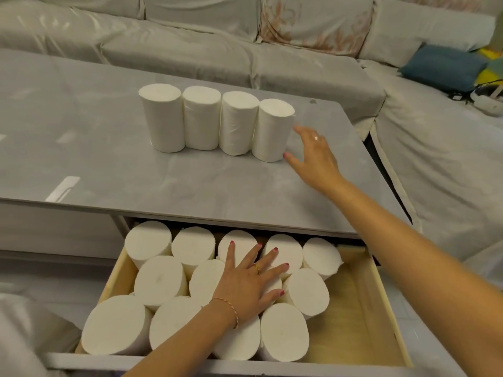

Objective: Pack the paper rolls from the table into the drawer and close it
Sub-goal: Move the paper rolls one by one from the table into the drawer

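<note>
four paper rolls point(216, 121) stand in a row on the tabletop point(109, 164), the drawer point(362, 308) open below.
my right hand point(313, 156) is spread, empty, beside the rightmost roll point(273, 130); my left hand point(250, 281) lies flat, fingers splayed, on the packed rolls point(160, 281) in the drawer.

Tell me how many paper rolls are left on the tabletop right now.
4, upright in one touching row on the table: far-left roll, second roll, third roll, and rightmost roll, nearest the open right hand. None looks hidden.
</note>
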